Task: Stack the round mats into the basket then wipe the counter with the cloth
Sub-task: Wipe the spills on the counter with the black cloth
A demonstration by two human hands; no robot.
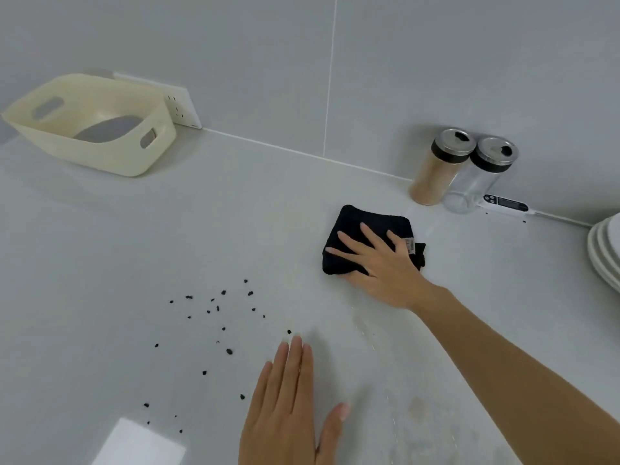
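Observation:
A cream plastic basket (110, 156) stands at the back left of the grey counter (167, 236). Grey round mats (107, 130) lie inside it. A folded black cloth (355, 229) lies on the counter right of the middle. My right hand (385, 266) presses flat on the cloth, fingers spread over it. My left hand (295, 404) rests flat on the counter near the front, fingers together, holding nothing. Small black crumbs (218, 317) are scattered over the counter left of my left hand.
Two lidded glass jars (463, 172) stand against the back wall at the right, with a white digital thermometer (506, 207) beside them. A stack of white plates (607, 253) sits at the right edge. A white sheet (141, 444) lies at the front. A wall socket (181, 107) is behind the basket.

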